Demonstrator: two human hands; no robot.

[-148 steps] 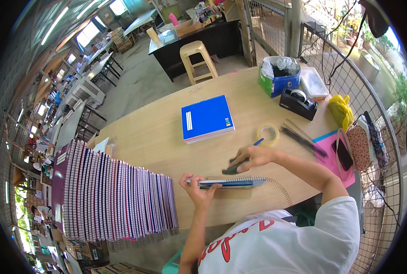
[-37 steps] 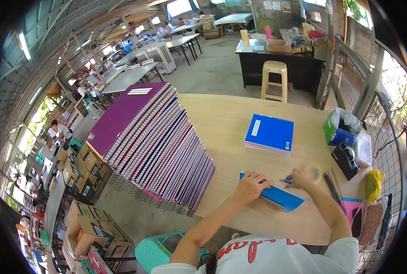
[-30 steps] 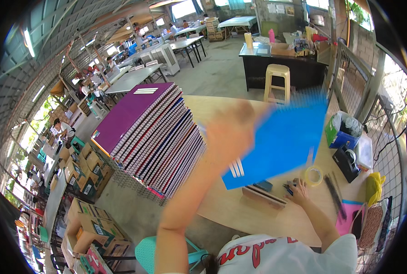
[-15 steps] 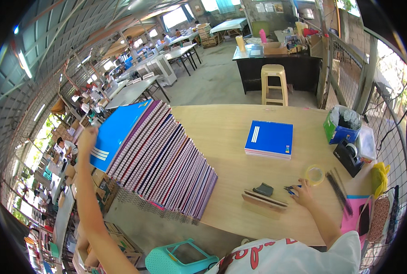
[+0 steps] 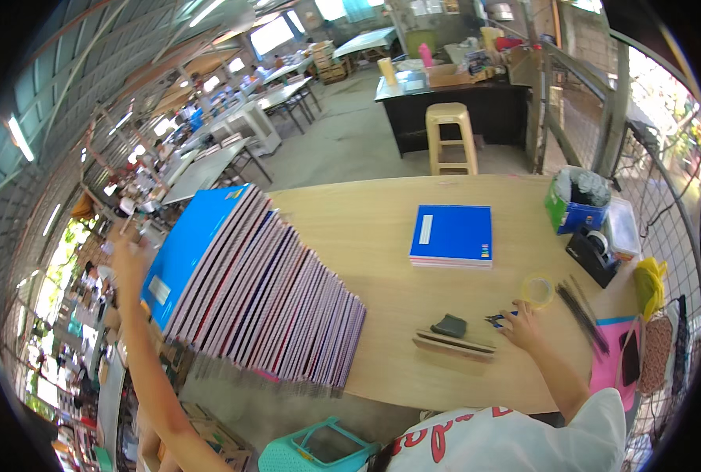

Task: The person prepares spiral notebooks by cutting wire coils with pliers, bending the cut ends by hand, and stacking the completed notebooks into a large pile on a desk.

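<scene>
Nearest the viewer, the right hand (image 5: pixel 523 330) rests on the wooden table (image 5: pixel 382 220), its fingers curled loosely over a small blue-handled tool (image 5: pixel 498 318); whether they truly grip it cannot be told. Just to its left lie a dark grey pad (image 5: pixel 449 325) and a thin wooden strip (image 5: pixel 454 346), touching or nearly so. A roll of clear tape (image 5: pixel 537 289) and a bundle of dark rods (image 5: pixel 585 315) lie close beside the hand.

To the far left, the left hand (image 5: pixel 130 256) is stretched out at the outer end of a long leaning row of spiral notebooks (image 5: pixel 272 307). The hand is blurred, so the spread of its fingers cannot be told; it appears empty and just clear of the blue notebook (image 5: pixel 197 252) that forms the outermost face of the row. That notebook leans flush on its neighbours.

For a neat result, the added notebook should sit square with the row, its spiral edge aligned with the others, so the leaning stack does not slide off the table edge.

Farther back, a small flat pile of blue notebooks (image 5: pixel 452 234) lies mid-table, well apart from the row. At the right edge stand a tape dispenser (image 5: pixel 594 256) and a green and blue box (image 5: pixel 574 208). Beyond the table stands a pale stool (image 5: pixel 451 135).
</scene>
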